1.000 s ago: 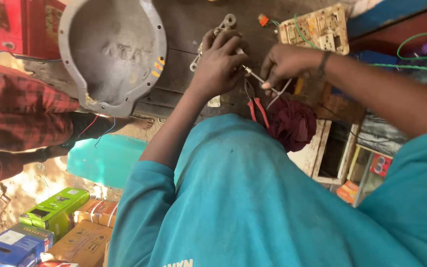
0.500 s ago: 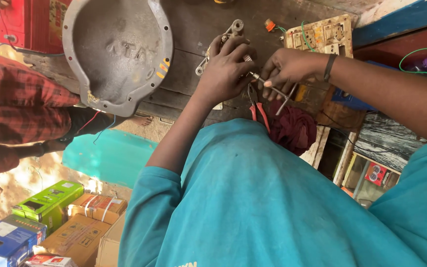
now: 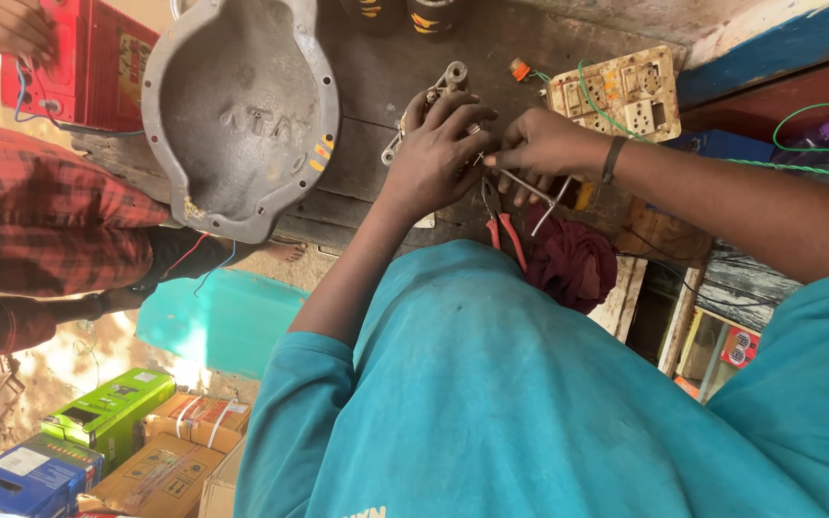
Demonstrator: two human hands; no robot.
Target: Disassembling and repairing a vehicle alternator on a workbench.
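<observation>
A big grey cast-metal housing (image 3: 242, 115) lies on the dark wooden surface (image 3: 367, 86); at three o'clock from it, a yellowed switchboard (image 3: 616, 96). Red-handled pliers (image 3: 503, 225) lie beside a maroon cloth (image 3: 568, 264).

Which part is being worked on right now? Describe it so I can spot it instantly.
Start at the big grey metal housing on the dark wooden bench. Just right of it, both hands meet over a small silvery metal bracket, unlike the red-handled pliers below.
</observation>
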